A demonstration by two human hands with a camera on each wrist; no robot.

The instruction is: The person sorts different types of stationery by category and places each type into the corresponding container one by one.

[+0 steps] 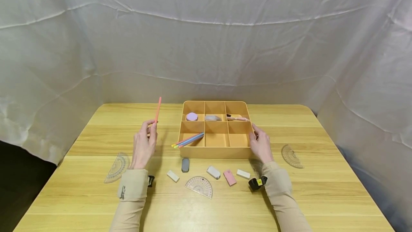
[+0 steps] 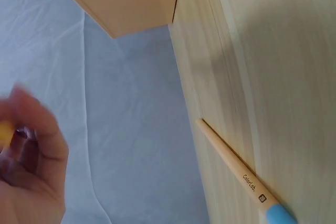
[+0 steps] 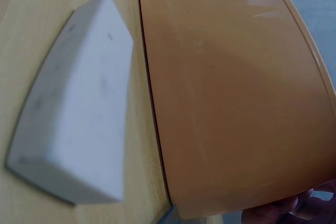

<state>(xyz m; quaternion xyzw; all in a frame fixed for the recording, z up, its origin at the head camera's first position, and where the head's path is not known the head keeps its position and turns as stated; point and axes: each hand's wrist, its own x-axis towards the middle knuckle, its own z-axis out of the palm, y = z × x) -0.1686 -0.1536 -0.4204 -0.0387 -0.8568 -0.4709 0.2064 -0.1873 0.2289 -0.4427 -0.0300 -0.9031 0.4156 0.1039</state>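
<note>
At the lower centre of the frame lies a clear protractor [image 1: 199, 186], with a pink eraser [image 1: 230, 177] up to its right. Right of centre, the right hand [image 1: 262, 146] touches the right side of the box [image 1: 222, 153]; I cannot tell whether it grips. Left of centre, the left hand [image 1: 144, 146] pinches a red pen [image 1: 158, 109], tip raised. The box stands mid-frame, pens [image 1: 193, 138] leaning in its lower-left compartment. Grey cloth [image 1: 206, 53] fills the upper frame.
</note>
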